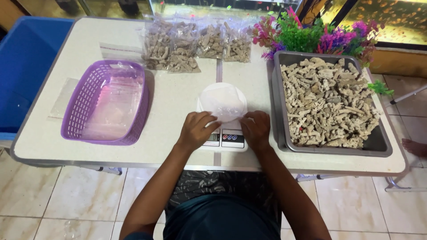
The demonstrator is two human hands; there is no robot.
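Clear plastic bag (pixel 222 103): empty, lying on the pan of the small white digital kitchen scale (pixel 222 133) at mid-table.
Left hand (pixel 195 129): fingers pinching the bag's near edge.
Right hand (pixel 255 129): likewise grasping the bag's edge, opposite side.
Step (judged): opening the bag's mouth on the scale.
Next move calls for: a held-open mouth, one hand freed.
Grey rectangular tray of pale coral rubble (pixel 331 100): just right of the scale.
Purple plastic basket (pixel 106 100): left, holding flat clear bags.
Filled bags of rubble (pixel 195 44): far edge.

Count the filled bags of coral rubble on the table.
4, in a row at the table's far edge: first bag, second bag, third bag, fourth bag. They overlap, so another may be hidden behind.
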